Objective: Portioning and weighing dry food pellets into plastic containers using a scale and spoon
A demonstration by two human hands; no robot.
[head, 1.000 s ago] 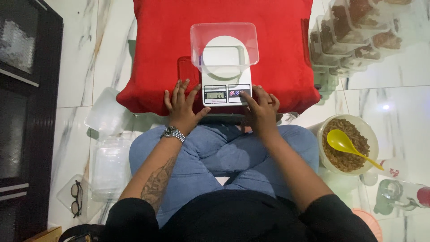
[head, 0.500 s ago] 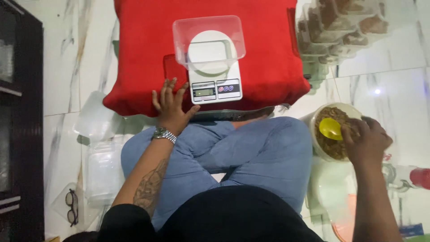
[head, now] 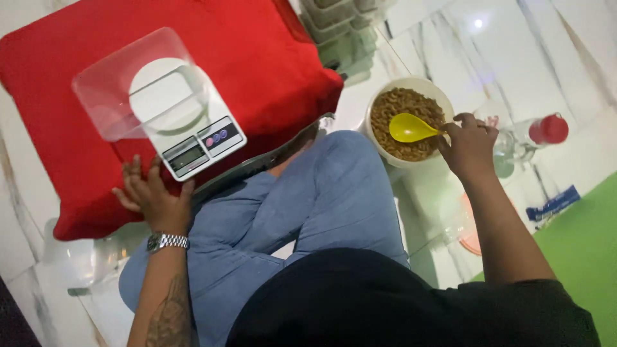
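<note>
Gripping the spoon in the bowl at right, right hand fingers clamped on its handle, left hand fingers spread by the scale at left, 1 overfull scoop could spill.

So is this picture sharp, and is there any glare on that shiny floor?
Head view: a bright lamp glare spot on the marble floor at top right; the picture is tilted and a bit soft, most of all at the right hand on the yellow spoon; the clear tub on the scale looks hazy; the left hand lies in even light.
</note>
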